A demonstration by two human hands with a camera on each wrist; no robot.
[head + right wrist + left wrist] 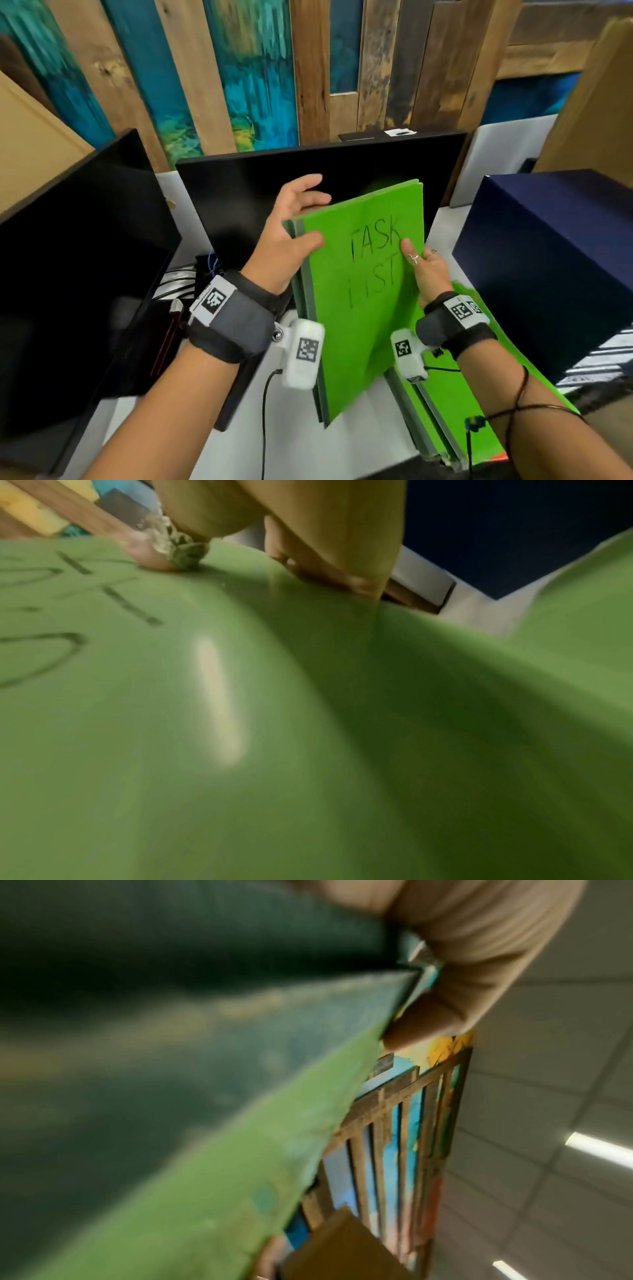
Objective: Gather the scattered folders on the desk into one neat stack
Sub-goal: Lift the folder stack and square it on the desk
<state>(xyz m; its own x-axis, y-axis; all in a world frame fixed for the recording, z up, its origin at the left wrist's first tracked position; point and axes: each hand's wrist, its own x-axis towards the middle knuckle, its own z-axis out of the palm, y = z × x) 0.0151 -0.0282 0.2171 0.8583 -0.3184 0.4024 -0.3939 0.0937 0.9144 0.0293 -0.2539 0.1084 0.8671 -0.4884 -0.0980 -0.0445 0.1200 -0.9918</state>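
Green folders [363,274] are standing nearly upright in our two hands above the white desk [363,442], the front one marked "TASK LIST" in black pen. We are gripping their left edge with our left hand [291,233], thumb pressing on the front cover and fingers reaching round behind; the left wrist view, though blurred, is showing the thumb [441,1018] against the corner of the covers. We are holding the right edge with our right hand [426,270], its ringed thumb lying on the front cover beside the lettering, the other fingers going behind the folders. The bottom edge is hanging close to the desk; we cannot tell whether it is touching. More green folders [442,404] are lying flat on the desk, under our right forearm. A dark monitor [308,178] is standing just behind the held folders, a second monitor [78,267] is sitting to the left, and a navy box [548,260] is sitting to the right.
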